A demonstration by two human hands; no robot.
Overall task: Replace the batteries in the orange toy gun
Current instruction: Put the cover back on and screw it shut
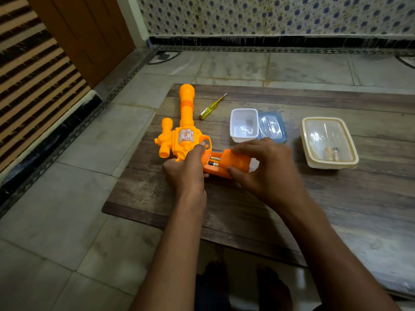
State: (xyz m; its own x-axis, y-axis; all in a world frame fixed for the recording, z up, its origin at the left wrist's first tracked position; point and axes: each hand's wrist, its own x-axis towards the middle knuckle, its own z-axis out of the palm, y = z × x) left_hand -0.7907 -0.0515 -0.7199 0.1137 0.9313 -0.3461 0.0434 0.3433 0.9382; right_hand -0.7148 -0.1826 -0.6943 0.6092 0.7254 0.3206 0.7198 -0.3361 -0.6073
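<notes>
We mark the orange toy gun [186, 122] lying flat on the wooden board [224, 209], barrel pointing away from us, handle toward the right hand. Left hand [186, 167] is curled round the gun at the trigger, pinning it down. Right hand [267, 167] pinches the battery cover [235, 161] between thumb and fingers, and the cover sits partway over the handle bay. Two batteries [214, 161] show in the uncovered part, just left of that pinch. Our read is late stage: cells seated, and whether they are the new ones we can't tell. The cover needs closing, and probably screwing. Screwdriver [212, 106] lies beyond the grip, beside the barrel and untouched. White tub [244, 124] and blue lid [272, 126] sit just beyond the right hand. The lidded container [325, 135], with small items inside, sits well right of it. The board's left edge runs close to the gun body. There is open board on our side of both hands, and tiled floor [89, 176] all around.
</notes>
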